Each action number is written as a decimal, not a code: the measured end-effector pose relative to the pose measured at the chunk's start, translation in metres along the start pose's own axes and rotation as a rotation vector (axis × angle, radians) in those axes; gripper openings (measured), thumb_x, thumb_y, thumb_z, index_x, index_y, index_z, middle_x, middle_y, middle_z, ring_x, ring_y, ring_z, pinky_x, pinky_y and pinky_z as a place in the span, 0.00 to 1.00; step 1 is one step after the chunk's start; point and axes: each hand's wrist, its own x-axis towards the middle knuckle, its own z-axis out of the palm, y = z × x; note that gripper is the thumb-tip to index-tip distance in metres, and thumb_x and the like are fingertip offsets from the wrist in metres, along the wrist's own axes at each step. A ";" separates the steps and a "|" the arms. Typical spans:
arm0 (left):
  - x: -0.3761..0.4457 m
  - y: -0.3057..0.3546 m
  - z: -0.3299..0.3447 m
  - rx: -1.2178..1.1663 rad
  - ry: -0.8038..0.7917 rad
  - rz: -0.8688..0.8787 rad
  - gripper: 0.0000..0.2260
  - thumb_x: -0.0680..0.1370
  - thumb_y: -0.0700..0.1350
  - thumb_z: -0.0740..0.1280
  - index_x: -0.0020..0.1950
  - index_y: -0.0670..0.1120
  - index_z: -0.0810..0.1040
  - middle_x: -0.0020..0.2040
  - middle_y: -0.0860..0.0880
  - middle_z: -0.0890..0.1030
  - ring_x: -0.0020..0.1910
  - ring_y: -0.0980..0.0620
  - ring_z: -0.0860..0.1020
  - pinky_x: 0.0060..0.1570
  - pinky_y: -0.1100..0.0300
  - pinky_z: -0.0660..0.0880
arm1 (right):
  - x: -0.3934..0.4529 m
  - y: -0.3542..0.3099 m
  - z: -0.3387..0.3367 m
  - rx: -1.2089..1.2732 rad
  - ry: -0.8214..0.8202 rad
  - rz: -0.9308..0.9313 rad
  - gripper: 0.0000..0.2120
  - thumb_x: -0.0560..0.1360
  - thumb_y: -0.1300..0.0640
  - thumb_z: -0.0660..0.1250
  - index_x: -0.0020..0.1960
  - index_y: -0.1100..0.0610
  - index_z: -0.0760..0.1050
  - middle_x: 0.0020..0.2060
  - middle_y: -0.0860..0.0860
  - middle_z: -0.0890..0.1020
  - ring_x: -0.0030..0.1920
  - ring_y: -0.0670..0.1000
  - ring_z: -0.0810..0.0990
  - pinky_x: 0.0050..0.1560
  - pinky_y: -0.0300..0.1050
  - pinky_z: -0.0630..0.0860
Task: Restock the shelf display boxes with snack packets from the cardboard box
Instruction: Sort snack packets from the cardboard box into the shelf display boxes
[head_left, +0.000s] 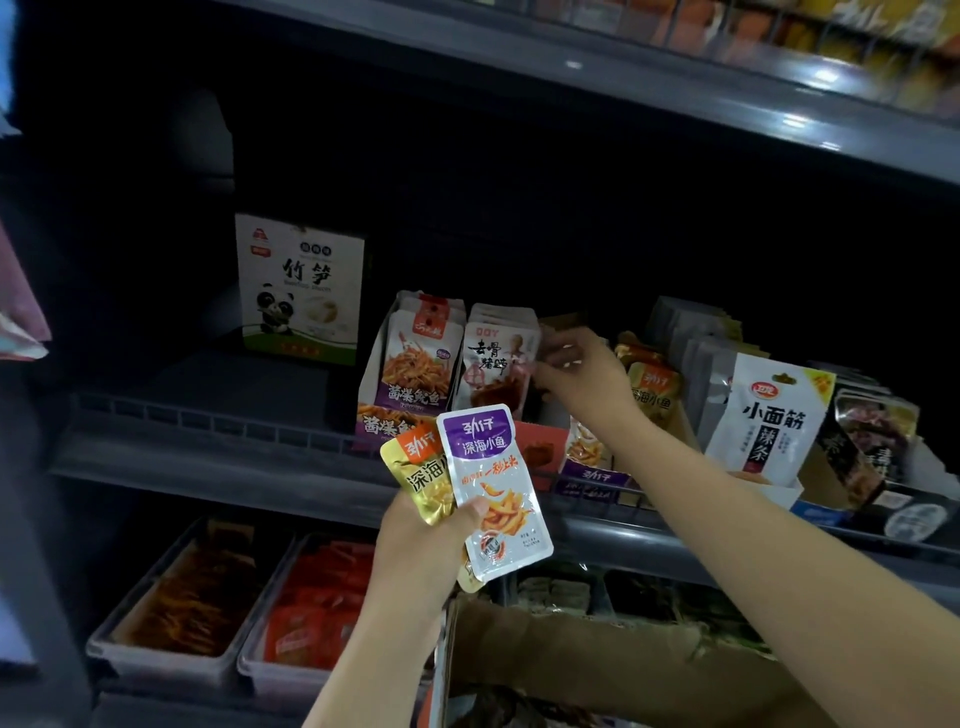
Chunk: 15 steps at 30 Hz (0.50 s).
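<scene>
The left hand (421, 540) grips 2 packets (493, 488) by their lower edges at 6 o'clock; they look light, floppy and slick, so a flat pinch suits. The right hand (576, 374) reaches among the display boxes (540, 447) at 1 o'clock; its grasp is unclear.

Dark grey metal shelving (218, 457) fills a dim shop aisle, ceiling light glinting off the upper shelf edge (675, 88).

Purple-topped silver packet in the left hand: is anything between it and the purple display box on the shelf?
Yes. The right hand and forearm reach across above the purple display box, blocking the way in for the purple-topped silver packet gripped by the left hand with a gold packet.
</scene>
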 end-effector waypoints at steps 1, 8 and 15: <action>-0.001 0.000 0.001 -0.005 -0.006 0.001 0.08 0.76 0.38 0.70 0.50 0.50 0.79 0.44 0.53 0.86 0.43 0.55 0.84 0.38 0.60 0.77 | -0.012 -0.002 -0.006 0.022 -0.040 -0.007 0.13 0.75 0.55 0.70 0.57 0.55 0.74 0.43 0.45 0.78 0.44 0.47 0.80 0.40 0.38 0.79; -0.010 -0.004 0.021 0.009 -0.150 -0.014 0.09 0.75 0.37 0.71 0.52 0.49 0.80 0.46 0.51 0.86 0.46 0.51 0.85 0.51 0.51 0.79 | -0.086 0.001 -0.038 0.165 -0.403 0.160 0.14 0.73 0.50 0.71 0.56 0.50 0.73 0.48 0.47 0.82 0.45 0.44 0.83 0.41 0.37 0.79; -0.024 -0.010 0.049 0.010 -0.289 -0.010 0.10 0.74 0.39 0.72 0.55 0.46 0.81 0.49 0.49 0.86 0.49 0.50 0.84 0.52 0.51 0.78 | -0.112 0.023 -0.078 0.203 -0.310 0.264 0.15 0.73 0.57 0.72 0.56 0.54 0.71 0.47 0.50 0.84 0.41 0.42 0.83 0.35 0.33 0.76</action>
